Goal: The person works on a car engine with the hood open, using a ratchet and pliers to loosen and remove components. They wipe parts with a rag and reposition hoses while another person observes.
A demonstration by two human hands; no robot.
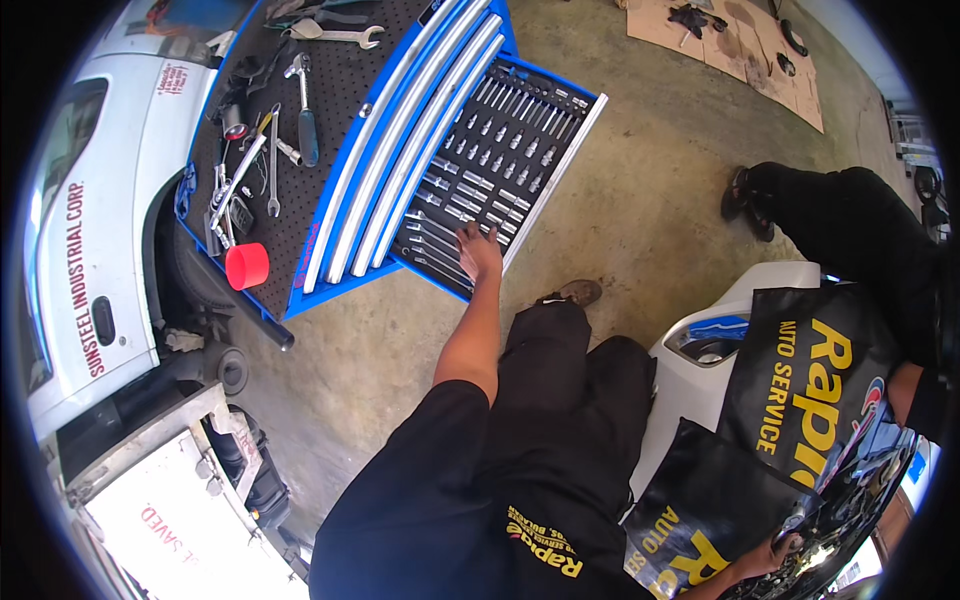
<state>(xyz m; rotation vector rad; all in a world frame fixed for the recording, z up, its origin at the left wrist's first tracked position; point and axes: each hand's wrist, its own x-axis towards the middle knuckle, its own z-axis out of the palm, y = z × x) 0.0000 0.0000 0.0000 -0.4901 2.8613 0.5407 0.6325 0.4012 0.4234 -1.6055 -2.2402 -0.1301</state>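
My left hand reaches into a pulled-out drawer of a blue tool cabinet. Its fingers are apart over the border between rows of chrome sockets and a row of combination wrenches. Whether the fingertips touch a tool I cannot tell. Far off to the lower right, my right hand is closed at the edge of a car's engine bay, beside a black fender cover. A small round metal end shows by its fingers; the kind of thing is unclear.
Loose tools, among them a ratchet and an open-end wrench, lie on the cabinet top near a red cup-shaped piece. A white vehicle stands left. Another person in dark clothes leans at the right; cardboard lies beyond.
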